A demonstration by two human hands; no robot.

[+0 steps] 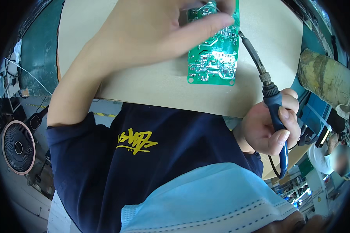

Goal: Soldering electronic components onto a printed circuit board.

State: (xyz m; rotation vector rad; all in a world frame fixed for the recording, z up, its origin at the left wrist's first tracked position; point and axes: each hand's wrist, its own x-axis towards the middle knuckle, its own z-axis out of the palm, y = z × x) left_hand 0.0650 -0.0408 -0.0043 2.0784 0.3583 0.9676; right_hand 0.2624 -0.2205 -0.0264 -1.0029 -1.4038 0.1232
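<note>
A green circuit board (pixel 212 68) lies on the tan work surface, its upper part covered by my left hand (pixel 163 29). That hand is bent over the board, thumb and fingertips drawn close together near its right edge. Some of its fingers are blurred or cut off by the frame's top, so what they pinch is hidden. In my right hand (pixel 274 120) is a soldering iron (pixel 272 95) with a dark blue handle, gripped between thumb and fingers. The iron's tip points up and left, close beside the board's right edge; whether they touch I cannot tell.
A tan board (pixel 144 83) covers the green bench (pixel 39 58). At the right sit a worn, roll-shaped object (pixel 324 79) and a blue box (pixel 315 112). A black fan (pixel 18 147) stands at the left. Another person (pixel 321 157) is in the right background.
</note>
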